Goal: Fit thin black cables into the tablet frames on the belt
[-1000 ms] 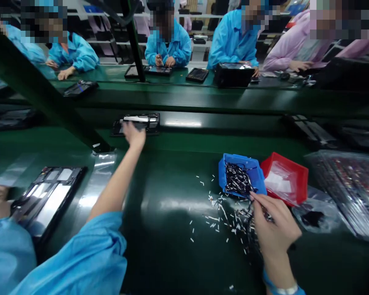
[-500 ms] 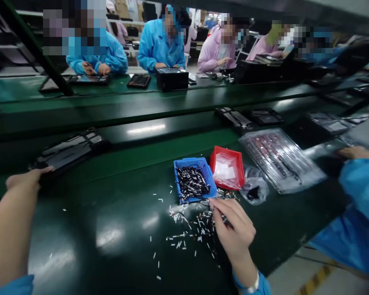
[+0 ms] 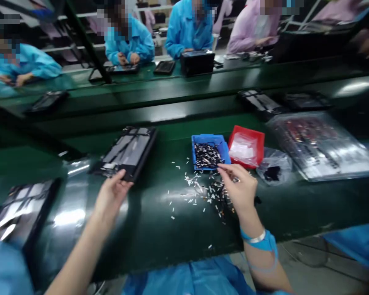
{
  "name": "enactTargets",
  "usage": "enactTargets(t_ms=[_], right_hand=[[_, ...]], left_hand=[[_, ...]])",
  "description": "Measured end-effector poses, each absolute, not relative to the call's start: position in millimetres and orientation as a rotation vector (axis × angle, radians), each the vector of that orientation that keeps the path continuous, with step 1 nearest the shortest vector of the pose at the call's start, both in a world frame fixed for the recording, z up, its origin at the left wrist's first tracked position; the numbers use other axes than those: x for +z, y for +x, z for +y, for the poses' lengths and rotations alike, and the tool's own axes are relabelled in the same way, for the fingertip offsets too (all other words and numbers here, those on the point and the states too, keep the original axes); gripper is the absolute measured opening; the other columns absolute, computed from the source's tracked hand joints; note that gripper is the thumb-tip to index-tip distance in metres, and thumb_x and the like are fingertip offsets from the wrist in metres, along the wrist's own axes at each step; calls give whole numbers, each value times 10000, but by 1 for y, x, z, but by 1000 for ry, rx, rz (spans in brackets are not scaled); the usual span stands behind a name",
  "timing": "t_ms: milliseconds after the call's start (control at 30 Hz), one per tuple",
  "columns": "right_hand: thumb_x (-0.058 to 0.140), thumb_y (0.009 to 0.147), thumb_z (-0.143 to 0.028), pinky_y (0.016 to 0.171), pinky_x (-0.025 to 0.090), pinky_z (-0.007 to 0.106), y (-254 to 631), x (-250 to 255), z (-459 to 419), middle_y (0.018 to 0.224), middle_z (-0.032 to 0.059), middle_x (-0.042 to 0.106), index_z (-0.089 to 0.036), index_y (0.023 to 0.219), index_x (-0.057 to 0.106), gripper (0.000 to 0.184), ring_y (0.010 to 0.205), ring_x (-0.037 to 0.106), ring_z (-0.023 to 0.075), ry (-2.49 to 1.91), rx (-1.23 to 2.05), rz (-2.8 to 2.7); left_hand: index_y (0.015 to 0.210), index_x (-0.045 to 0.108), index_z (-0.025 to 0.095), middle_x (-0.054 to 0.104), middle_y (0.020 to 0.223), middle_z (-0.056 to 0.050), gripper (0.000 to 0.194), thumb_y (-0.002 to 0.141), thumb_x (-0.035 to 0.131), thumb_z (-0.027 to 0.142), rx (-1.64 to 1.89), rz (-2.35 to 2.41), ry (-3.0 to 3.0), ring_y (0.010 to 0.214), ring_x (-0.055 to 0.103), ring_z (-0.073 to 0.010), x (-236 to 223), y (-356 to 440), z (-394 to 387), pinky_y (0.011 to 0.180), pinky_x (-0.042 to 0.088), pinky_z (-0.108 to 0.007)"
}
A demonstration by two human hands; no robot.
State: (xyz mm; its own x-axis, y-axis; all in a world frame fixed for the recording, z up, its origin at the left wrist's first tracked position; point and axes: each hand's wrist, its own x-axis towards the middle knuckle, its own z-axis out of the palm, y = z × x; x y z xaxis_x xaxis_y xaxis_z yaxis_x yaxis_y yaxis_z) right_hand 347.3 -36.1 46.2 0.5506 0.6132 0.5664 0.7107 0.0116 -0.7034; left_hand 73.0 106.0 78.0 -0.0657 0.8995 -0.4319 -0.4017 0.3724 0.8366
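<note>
Left fingers (image 3: pixel 119 176) grip a device (image 3: pixel 135 149), right fingers (image 3: pixel 229 168) pinch together, over green worktop (image 3: pixel 150 233) facing co-workers (image 3: pixel 189 30).

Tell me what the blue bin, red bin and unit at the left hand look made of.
Blue bin: likely moulded plastic, satin; even colour, thin rim.
Red bin: likely plastic too, satin; uniform colour.
Unit: black frame probably plastic or painted metal, judging by dull surface; grey panels look smooth, perhaps film or metal. Blur leaves it open.
</note>
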Motion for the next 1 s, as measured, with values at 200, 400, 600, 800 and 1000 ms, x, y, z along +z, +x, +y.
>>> enactTargets(t_ms=[200, 400, 600, 800, 1000], right_hand=[[736, 700, -301, 566, 482, 281, 321, 49, -32, 705, 17, 713, -205, 755, 732, 111, 605, 609, 149, -1608, 283, -933], [784, 622, -254, 564, 502, 261, 248, 55, -17, 730, 21, 721, -210, 692, 706, 113, 629, 629, 137, -1483, 846, -1082], [782, 592, -248, 592, 515, 264, 189, 35, 11, 702, 10, 699, -187, 715, 691, 165, 604, 603, 108, -1443, 1200, -1057], [770, 594, -249, 552, 469, 251, 172, 23, 16, 666, -2, 666, -175, 717, 681, 169, 577, 565, 95, -1555, 1217, -1041], [711, 659, -213, 567, 464, 262, 171, 20, 16, 684, -3, 668, -178, 753, 693, 102, 582, 562, 97, -1619, 1108, -1154]], left_hand=[[799, 649, 134, 705, 771, -12, 338, 545, 865, 196, 990, 1248, 371, 642, 669, -149, 37, 52, -44, 562, 589, -245], [992, 687, 105, 728, 999, -179, 445, 683, 793, 407, 264, 691, 321, 918, 719, -281, 24, 35, -89, 691, 560, -287], [901, 713, 144, 732, 897, -115, 241, 898, 565, 334, 471, 661, 1074, 846, 697, -205, 35, -2, -61, 764, 522, -306], [1142, 611, 125, 649, 1185, -161, 258, 905, 525, 179, 918, 1221, 2226, 1079, 611, -261, 12, -24, -25, 880, 505, -408], [1278, 556, 124, 576, 1294, -195, 363, 942, 485, 243, 633, 1130, 2565, 1181, 550, -304, 9, -25, -16, 856, 482, -406]])
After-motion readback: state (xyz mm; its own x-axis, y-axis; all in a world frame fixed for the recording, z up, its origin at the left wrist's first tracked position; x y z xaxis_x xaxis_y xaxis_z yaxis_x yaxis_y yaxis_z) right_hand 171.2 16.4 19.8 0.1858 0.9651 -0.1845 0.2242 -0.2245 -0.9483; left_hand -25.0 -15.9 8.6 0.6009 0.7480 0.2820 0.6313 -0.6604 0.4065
